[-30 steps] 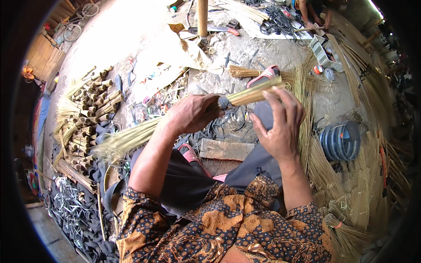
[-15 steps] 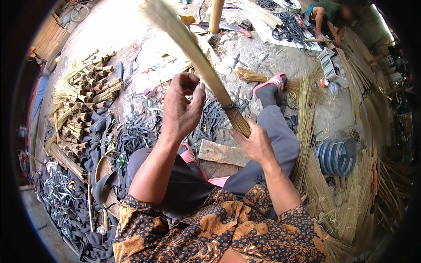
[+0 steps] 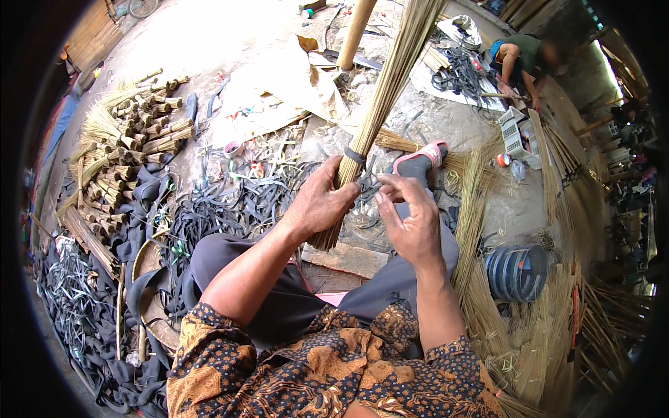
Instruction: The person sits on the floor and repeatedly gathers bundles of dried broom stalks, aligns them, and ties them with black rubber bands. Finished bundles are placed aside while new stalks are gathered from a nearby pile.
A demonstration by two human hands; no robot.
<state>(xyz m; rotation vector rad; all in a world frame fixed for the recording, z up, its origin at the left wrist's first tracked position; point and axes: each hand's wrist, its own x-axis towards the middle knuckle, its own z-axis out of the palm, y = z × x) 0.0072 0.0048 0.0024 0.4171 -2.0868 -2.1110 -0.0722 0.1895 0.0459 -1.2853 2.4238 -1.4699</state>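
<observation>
My left hand (image 3: 322, 198) is wrapped around the lower part of a stick broom (image 3: 390, 90), a long bundle of thin tan sticks. The broom leans up and to the right, its cut butt ends below my hand. A black rubber strip (image 3: 355, 155) circles the bundle just above my left fingers. Right beside it, my right hand (image 3: 412, 219) is closed, fingers curled and thumb near the index finger. Dark strip ends show by those fingertips, but what they pinch is too small to make out.
Bound stick bundles (image 3: 132, 139) are heaped at the left, above tangled black rubber strips (image 3: 223, 216). A wooden board (image 3: 345, 259) lies between my legs. Loose long sticks (image 3: 474, 223) and a blue clear jug (image 3: 517, 273) stand right. Another person (image 3: 523, 59) bends down at the far right.
The broom has swung from leaning left to leaning right. My left hand, empty before, now holds it; my right hand has let go of the butt end and moved up beside the strip.
</observation>
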